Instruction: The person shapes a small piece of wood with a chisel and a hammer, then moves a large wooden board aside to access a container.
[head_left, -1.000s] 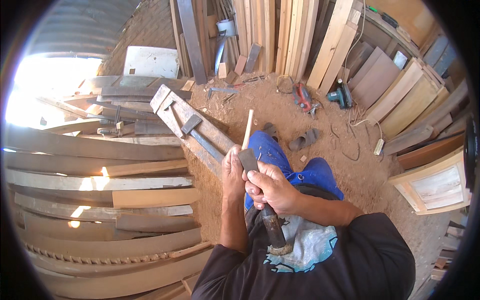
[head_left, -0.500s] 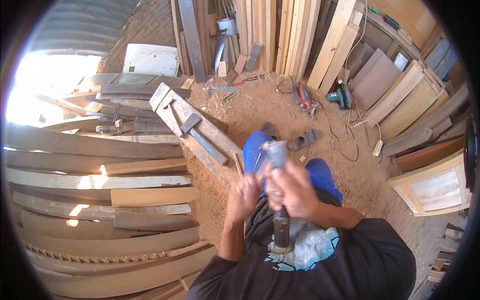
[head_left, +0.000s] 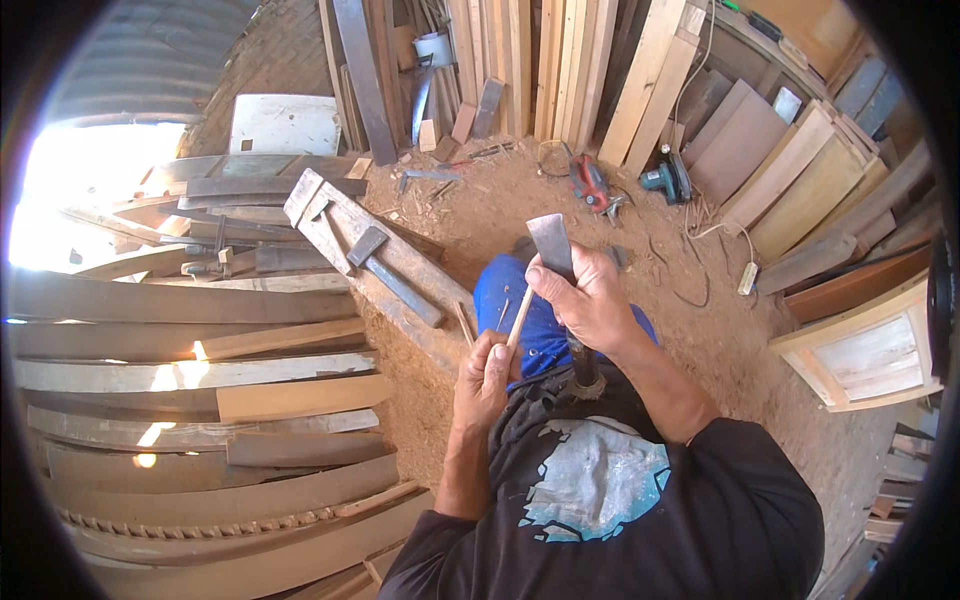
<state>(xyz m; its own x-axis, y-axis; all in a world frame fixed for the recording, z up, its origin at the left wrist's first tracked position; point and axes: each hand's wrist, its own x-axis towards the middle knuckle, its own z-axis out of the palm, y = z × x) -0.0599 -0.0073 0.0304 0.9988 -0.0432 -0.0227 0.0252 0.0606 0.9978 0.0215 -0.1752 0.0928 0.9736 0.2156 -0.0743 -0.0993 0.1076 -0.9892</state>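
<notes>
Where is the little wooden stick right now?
In the head view, the stick is near the middle, held upright in the left hand, just below the right hand gripping the chisel.

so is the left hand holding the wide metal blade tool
No, the left hand grips a thin wooden stick, while the right hand holds the wide metal blade tool.

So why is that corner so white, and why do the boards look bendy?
Head view: sunlight from outside burns out the patch at the left edge to plain white; the fisheye lens bends the planks toward the rim and leaves black corners; the right hand with its blade and the left hand with its stick look sharp.
</notes>
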